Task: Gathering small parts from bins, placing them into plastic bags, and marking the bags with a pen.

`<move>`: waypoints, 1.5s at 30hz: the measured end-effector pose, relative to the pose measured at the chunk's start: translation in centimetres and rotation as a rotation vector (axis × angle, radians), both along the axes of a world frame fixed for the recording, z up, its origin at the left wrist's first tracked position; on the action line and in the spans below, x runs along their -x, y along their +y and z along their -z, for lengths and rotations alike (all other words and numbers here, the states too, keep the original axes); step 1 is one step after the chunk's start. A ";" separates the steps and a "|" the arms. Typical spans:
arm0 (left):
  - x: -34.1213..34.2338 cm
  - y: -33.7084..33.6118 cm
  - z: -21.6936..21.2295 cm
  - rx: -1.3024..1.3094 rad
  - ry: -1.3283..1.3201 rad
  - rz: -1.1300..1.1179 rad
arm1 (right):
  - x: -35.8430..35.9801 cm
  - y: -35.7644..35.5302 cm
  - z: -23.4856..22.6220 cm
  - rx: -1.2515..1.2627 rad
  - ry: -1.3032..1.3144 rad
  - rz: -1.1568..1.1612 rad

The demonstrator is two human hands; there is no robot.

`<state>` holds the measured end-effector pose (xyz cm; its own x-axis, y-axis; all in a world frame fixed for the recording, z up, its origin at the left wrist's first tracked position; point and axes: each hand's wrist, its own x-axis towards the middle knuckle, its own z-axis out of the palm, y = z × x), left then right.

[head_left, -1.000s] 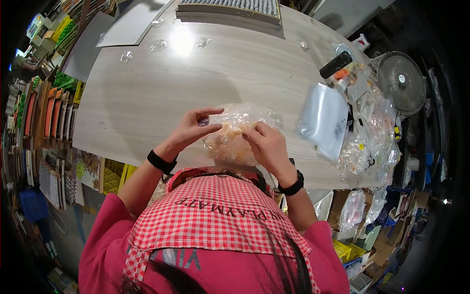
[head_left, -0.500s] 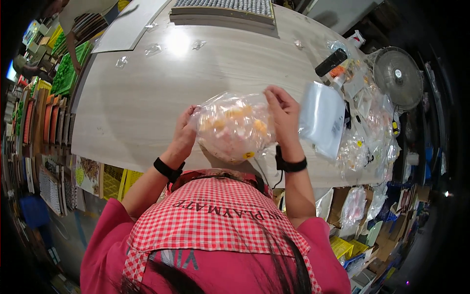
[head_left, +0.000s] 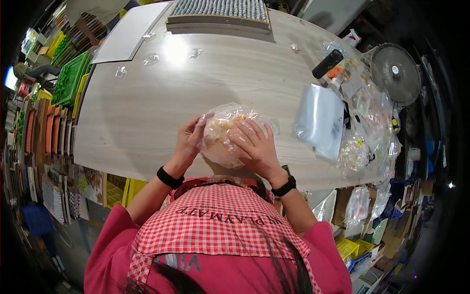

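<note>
At the far left, stacked trays [head_left: 58, 93] in green, orange and yellow stand along the table [head_left: 137, 117] edge. The left hand [head_left: 188, 142] presses its fingers against the left side of a clear plastic bag [head_left: 227, 134], which sits at the near edge of the table, just before the person's chest. Inside show small yellow-and-white pieces — too small to tell their kind. The right hand [head_left: 257, 147] lies spread over the bag's right face, so both hands clamp it between them. The film looks thin, soft and slippery, the load light and loose; it likely handles best cupped from both sides or pinched at the gathered top. Further right lie a flat stack of clear bags [head_left: 320, 120], then more filled bags [head_left: 355, 149] and a fan [head_left: 394, 73].
</note>
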<state>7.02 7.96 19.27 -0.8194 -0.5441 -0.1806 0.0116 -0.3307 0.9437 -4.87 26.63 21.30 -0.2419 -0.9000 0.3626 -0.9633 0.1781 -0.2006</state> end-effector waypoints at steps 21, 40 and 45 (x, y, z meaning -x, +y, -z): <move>-0.9 -3.6 -0.5 -0.125 -0.081 -0.069 | 2.2 -6.0 -5.6 -0.007 -0.438 -0.256; -4.5 -2.7 1.3 -0.036 -0.085 -0.155 | 3.4 -1.3 3.3 0.172 -1.933 0.209; -5.2 -2.8 1.5 -0.027 -0.046 -0.054 | 2.4 -2.1 6.5 0.062 -1.600 0.404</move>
